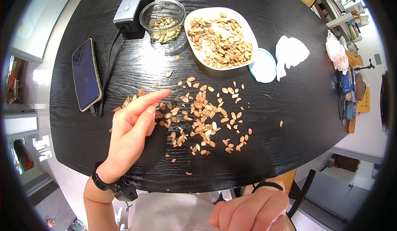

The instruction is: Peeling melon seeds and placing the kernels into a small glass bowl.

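Observation:
My left hand [134, 121] is over the left part of a spread of brown seed shells [202, 119] on the black table [264, 144]. Its index finger is stretched out and the thumb lies beside it; the other fingers are mostly hidden beneath. Nothing shows between thumb and index finger. Down at the lower edge, close to my body, my right hand [252, 210] has its fingers curled in, and whatever they may hold is hidden. Beyond the shells stands a white bowl [251, 32] of brown seeds. A glass bowl [175, 8] beside it contains pale greenish kernels.
A phone [87, 76] lies at the left, with a black cable [111, 59] running to a grey box-shaped device [134, 5]. Right of the white bowl are a round blue-rimmed lid [263, 67] and crumpled white tissue [291, 52]. A chair [304, 193] stands near the lower right.

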A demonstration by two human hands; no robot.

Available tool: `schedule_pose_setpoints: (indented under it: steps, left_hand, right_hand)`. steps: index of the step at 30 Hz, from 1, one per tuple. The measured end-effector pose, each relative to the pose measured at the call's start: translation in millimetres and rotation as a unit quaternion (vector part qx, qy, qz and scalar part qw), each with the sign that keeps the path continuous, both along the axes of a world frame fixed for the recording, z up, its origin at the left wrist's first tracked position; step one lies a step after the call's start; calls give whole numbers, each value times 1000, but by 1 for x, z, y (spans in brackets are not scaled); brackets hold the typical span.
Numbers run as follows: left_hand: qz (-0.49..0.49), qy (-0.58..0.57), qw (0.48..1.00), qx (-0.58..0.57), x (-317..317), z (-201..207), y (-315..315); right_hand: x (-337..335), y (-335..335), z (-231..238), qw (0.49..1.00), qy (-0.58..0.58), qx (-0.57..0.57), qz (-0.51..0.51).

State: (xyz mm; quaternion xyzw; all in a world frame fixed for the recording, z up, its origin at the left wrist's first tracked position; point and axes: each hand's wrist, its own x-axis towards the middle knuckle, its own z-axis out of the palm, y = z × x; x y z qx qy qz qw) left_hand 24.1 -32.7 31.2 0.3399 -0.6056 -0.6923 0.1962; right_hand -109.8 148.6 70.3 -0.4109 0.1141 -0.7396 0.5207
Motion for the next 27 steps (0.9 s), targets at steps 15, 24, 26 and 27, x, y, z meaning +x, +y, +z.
schedule_pose_setpoints:
  steps: [15,24,26,27]
  left_hand:
    - [-128,54,987,-83,-9,19,7]
    - [-66,68,984,-151,-4,-4,18]
    - [-50,85,983,-153,-3,-5,19]
    - [-45,93,981,-166,-2,-7,19]
  right_hand:
    - [-13,-1,13,954,12,300,-16]
    - [-5,-38,-30,863,-160,478,24]
    - [-3,-40,-26,860,-127,494,13]
    - [-3,-42,-25,855,-97,509,-1]
